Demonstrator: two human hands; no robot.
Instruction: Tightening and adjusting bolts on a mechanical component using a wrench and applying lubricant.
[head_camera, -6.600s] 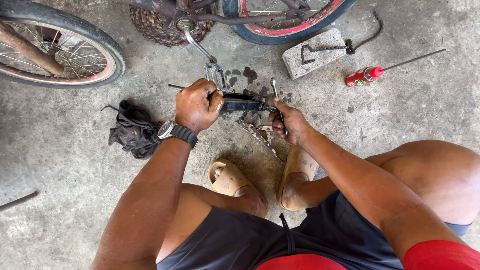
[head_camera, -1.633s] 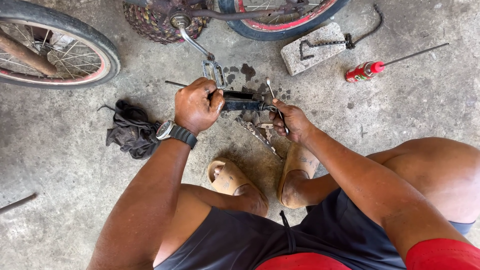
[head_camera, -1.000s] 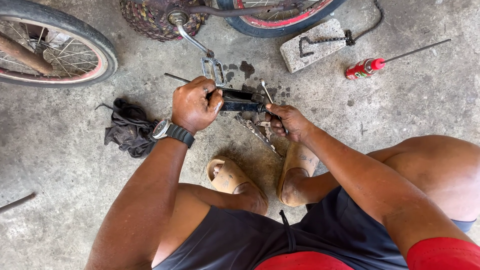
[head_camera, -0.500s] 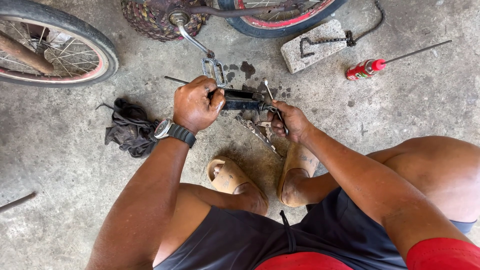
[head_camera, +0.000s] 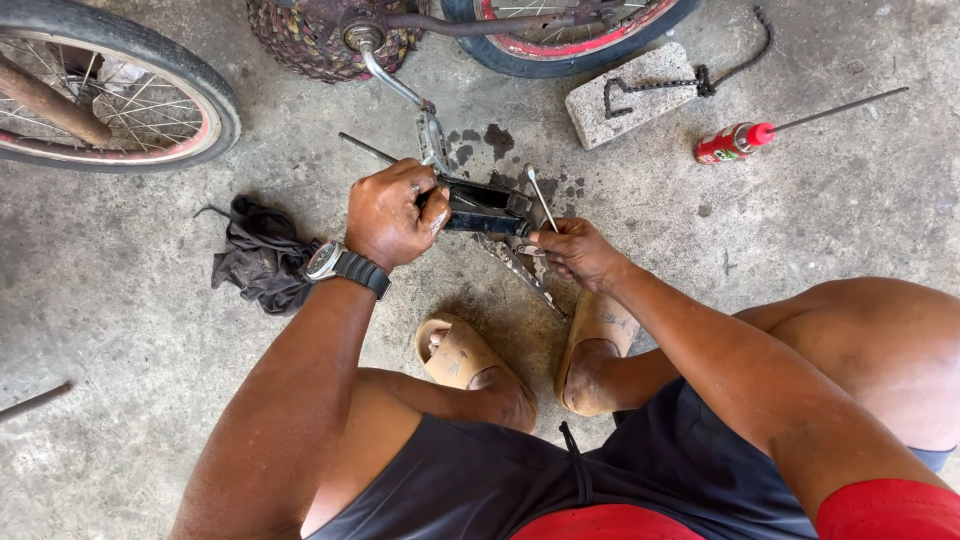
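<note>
My left hand (head_camera: 392, 212), with a watch on its wrist, is closed around one end of a black bicycle pedal (head_camera: 484, 208) held just above the concrete floor. My right hand (head_camera: 574, 250) grips a thin metal wrench (head_camera: 540, 194) whose shaft sticks up and away from the pedal's other end. A silver crank arm (head_camera: 398, 88) runs from the bicycle's sprocket down towards the pedal. Under the hands lies a toothed metal part (head_camera: 520, 268), partly hidden.
A bicycle wheel (head_camera: 120, 95) stands at the upper left, another wheel (head_camera: 570, 45) at the top. A concrete block with a chain (head_camera: 640, 88), a red spray can with a long straw (head_camera: 728, 146), and a dark rag (head_camera: 260, 255) lie around. My sandalled feet (head_camera: 470, 355) rest below.
The hands have stayed on the pedal and the wrench with only small shifts. The wrench has tilted slightly. The view has drifted a little.
</note>
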